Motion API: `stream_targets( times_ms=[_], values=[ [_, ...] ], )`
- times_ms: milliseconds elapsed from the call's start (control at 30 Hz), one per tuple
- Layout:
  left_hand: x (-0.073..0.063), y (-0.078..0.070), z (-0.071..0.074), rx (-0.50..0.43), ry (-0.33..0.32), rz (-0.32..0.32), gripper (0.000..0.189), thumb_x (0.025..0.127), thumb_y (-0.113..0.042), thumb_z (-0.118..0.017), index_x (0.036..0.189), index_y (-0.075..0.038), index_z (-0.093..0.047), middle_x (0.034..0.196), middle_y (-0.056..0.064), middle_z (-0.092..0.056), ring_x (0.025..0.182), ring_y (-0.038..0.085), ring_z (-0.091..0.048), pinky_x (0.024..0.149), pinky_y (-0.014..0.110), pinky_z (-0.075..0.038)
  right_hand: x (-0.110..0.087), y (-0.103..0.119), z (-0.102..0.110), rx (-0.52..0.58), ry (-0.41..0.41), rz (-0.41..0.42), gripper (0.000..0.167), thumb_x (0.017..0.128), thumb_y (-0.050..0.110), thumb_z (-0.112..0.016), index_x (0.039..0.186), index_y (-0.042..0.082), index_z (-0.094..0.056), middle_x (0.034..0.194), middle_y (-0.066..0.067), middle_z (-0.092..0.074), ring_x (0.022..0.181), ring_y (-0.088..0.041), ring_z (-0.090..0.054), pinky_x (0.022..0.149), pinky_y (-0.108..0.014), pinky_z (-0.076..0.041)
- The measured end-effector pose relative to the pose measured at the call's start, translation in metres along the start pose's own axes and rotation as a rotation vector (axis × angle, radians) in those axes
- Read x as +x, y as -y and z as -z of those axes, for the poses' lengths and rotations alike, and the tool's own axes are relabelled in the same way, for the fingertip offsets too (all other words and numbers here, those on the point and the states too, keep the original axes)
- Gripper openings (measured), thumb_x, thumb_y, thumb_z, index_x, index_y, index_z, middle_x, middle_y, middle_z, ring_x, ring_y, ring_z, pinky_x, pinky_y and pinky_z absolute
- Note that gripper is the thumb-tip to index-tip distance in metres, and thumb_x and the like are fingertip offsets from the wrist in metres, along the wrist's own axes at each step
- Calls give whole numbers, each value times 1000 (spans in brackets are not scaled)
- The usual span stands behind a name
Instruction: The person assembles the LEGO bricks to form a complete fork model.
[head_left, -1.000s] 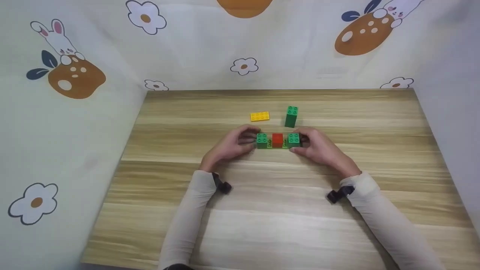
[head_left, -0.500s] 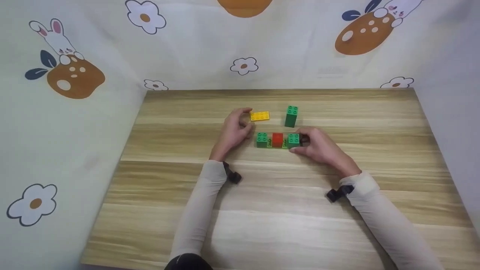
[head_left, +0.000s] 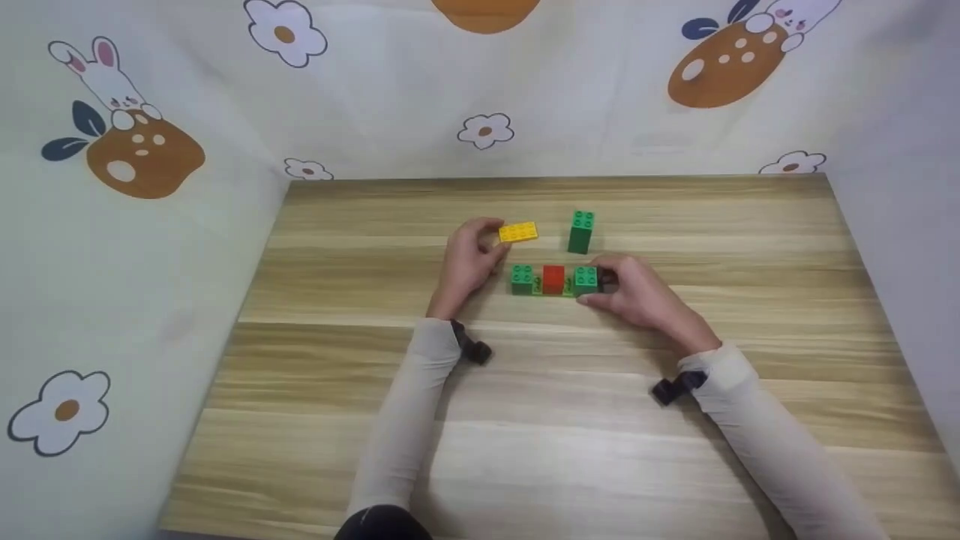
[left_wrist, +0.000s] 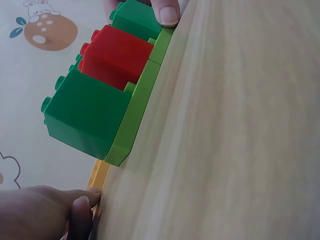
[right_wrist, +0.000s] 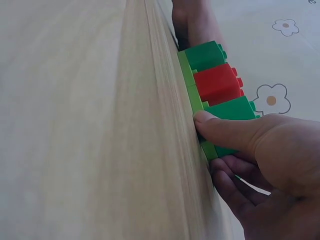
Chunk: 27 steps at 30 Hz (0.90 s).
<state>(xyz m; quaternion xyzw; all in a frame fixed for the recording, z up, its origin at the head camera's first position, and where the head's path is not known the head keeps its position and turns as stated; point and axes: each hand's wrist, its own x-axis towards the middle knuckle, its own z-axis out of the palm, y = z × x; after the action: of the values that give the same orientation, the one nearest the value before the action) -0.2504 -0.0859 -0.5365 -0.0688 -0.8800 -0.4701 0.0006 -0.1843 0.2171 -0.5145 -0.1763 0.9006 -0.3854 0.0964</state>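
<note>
A row of toy building bricks stands on the table: a red brick (head_left: 553,280) between a left green brick (head_left: 522,280) and a right green brick (head_left: 586,277), all on a light green base (left_wrist: 137,105) seen from the side in the left wrist view. My right hand (head_left: 637,292) grips the right end of this row, thumb in front and fingers around the end. Behind the row's left end, my left hand (head_left: 465,262) pinches the left edge of a flat yellow brick (head_left: 519,232), which sits slightly turned.
A tall green brick (head_left: 580,234) stands upright behind the row, right of the yellow one. The wooden table (head_left: 540,435) ends at the back against a patterned cloth wall (head_left: 375,105). Both wrists wear small black cameras.
My left hand has let go of the row's left end, moved back and taken hold of the yellow brick, which has turned slightly. The right hand stays on the row.
</note>
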Motion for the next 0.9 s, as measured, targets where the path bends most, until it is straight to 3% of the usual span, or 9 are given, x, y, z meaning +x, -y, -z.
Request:
stream_targets(
  times_ms=[567, 900],
  values=[
    [-11, 3, 2, -47, -27, -48, 34, 98, -15, -82, 132, -12, -74, 114, 3, -74, 69, 12, -66, 57, 24, -58, 1, -4, -1, 16, -14, 24, 41, 89, 21, -91, 127, 11, -76, 120, -6, -77, 102, -23, -70, 92, -44, -60],
    [-20, 1, 3, 41, -40, -80, 33, 96, -18, -85, 128, -14, -77, 123, 2, -77, 88, 12, -71, 78, 26, -60, 0, -3, 0, 49, -40, 53, 42, 89, 18, -91, 127, 8, -77, 123, -10, -77, 105, -24, -73, 95, -46, -63]
  ],
)
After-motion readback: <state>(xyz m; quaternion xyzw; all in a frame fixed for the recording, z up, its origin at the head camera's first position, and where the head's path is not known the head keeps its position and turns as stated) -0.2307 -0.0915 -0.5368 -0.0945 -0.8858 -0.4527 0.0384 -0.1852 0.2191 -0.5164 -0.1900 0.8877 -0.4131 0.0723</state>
